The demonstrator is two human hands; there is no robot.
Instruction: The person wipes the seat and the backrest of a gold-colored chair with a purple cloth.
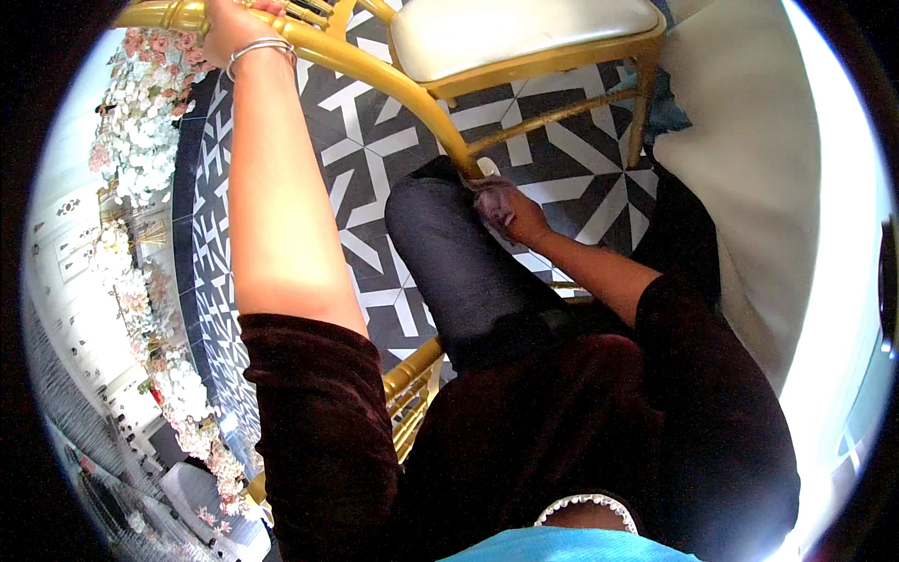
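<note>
A gold chiavari-style chair with a white padded seat (520,35) is tilted before me. Its long curved gold frame post (372,76) runs from the upper left down towards my knee. My left hand (235,31), with silver bangles at the wrist, is closed around the gold frame at the top left; some fingers are cut off by the picture's edge. In my right hand (528,216) is a crumpled greyish-mauve cloth (494,199), pressed against the lower end of the post beside my knee. A small white tip (487,166) shows at that end.
Patterned black and white floor tiles (379,158) lie below. Pale draped fabric (744,190) hangs close on my right, with teal cloth (667,105) near the chair's leg. Gold spindles (414,397) of another chair show beside my left elbow. Pink and white flowers (140,140) line the left.
</note>
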